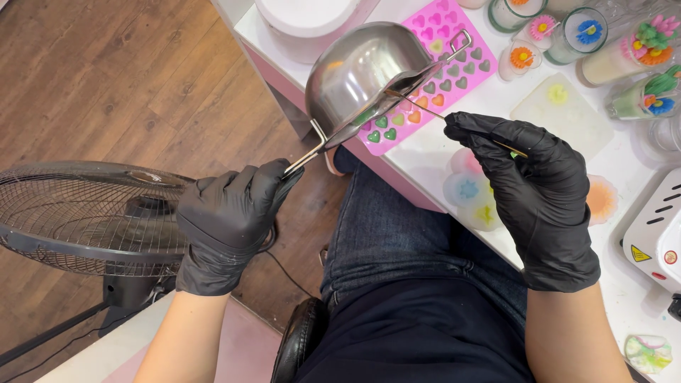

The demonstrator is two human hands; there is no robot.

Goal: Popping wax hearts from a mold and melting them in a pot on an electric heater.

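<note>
My left hand point(228, 221), in a black glove, grips the wire handle of a small steel melting pot point(363, 74). The pot is tipped on its side over a pink heart-shaped silicone mould point(454, 32) lying on the white table. Several mould cavities hold green, orange and grey wax. My right hand point(539, 191), also gloved in black, pinches a thin stick point(454, 122) whose far tip reaches into the pot's rim. My legs in jeans show below the table edge.
Glass candle jars point(585, 32) topped with wax flowers stand at the back right. A white heating appliance point(656, 234) sits at the right edge. A white tub point(305, 18) is at the back. A floor fan point(92, 213) stands on the wooden floor to my left.
</note>
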